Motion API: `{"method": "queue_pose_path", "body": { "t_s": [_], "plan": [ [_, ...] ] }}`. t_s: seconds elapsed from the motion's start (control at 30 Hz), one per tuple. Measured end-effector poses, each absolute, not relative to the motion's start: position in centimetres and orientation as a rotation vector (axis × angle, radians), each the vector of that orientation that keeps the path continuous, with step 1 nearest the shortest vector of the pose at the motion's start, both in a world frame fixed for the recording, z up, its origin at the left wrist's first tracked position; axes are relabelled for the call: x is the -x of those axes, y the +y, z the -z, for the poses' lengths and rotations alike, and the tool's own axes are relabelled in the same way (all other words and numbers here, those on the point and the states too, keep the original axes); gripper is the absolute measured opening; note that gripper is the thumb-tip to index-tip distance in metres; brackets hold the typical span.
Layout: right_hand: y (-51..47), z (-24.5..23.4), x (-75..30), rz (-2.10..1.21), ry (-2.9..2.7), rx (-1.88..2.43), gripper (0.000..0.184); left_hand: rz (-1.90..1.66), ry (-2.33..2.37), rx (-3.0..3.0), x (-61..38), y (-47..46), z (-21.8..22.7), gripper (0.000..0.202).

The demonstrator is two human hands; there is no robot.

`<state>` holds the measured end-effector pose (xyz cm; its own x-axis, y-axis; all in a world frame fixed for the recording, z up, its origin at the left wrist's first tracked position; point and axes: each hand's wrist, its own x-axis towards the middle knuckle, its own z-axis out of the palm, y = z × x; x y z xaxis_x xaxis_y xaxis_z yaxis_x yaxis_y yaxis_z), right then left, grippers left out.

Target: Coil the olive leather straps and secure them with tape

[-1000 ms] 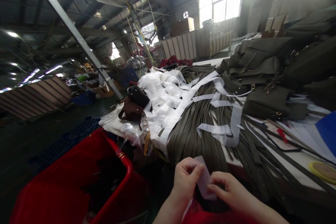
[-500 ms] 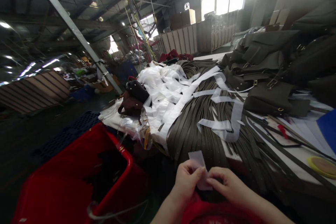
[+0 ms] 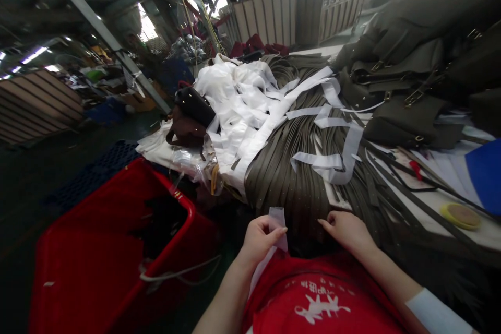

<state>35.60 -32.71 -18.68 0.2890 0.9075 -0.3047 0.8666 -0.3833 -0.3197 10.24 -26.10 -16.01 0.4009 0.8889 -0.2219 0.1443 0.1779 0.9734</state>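
My left hand (image 3: 260, 240) pinches a translucent white strip (image 3: 277, 214) between thumb and fingers, in front of my red top. One end of the strip stands above the fingers; a pale band hangs below the hand. My right hand (image 3: 348, 229) is apart from the strip, at the near edge of a pile of dark olive straps (image 3: 289, 177). Its fingers are curled in with the thumb pointing left, and what they hold, if anything, cannot be made out. The straps fan toward me, with small holes near their ends. A loose white ribbon (image 3: 329, 162) lies folded across them.
A heap of white ribbon (image 3: 242, 99) lies behind the straps. Olive bags (image 3: 407, 120) are piled at right, near a yellow tape roll (image 3: 460, 216). A brown bag (image 3: 188, 128) sits at left. Below stands a red bin (image 3: 97, 250) with dark contents.
My right hand has let go of the white strip and moved right, to the strap ends. My left hand keeps the strip and has shifted left. The view has tilted down.
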Motion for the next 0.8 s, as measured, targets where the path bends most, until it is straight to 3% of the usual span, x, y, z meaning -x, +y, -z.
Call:
{"method": "queue_pose_path", "body": {
  "t_s": [0.5,0.57,0.7,0.8],
  "plan": [
    [-34.0,17.1,-36.5,-0.578,-1.781,2.321,0.028,-0.696,1.019,-1.349,-9.6,-25.2,16.8,0.044],
    [-34.0,17.5,-36.5,-0.812,-1.606,2.148,0.031,-0.696,1.011,-1.344,-9.6,-25.3,16.6,0.045],
    [-34.1,18.3,-34.6,-1.659,-1.09,1.407,0.049,-0.709,1.004,-1.366,-9.5,-25.1,16.9,0.045],
    [-34.3,16.9,-32.3,-1.896,-1.006,0.989,0.055,-0.728,1.007,-1.383,-9.5,-24.7,17.3,0.045]
  ]
}}
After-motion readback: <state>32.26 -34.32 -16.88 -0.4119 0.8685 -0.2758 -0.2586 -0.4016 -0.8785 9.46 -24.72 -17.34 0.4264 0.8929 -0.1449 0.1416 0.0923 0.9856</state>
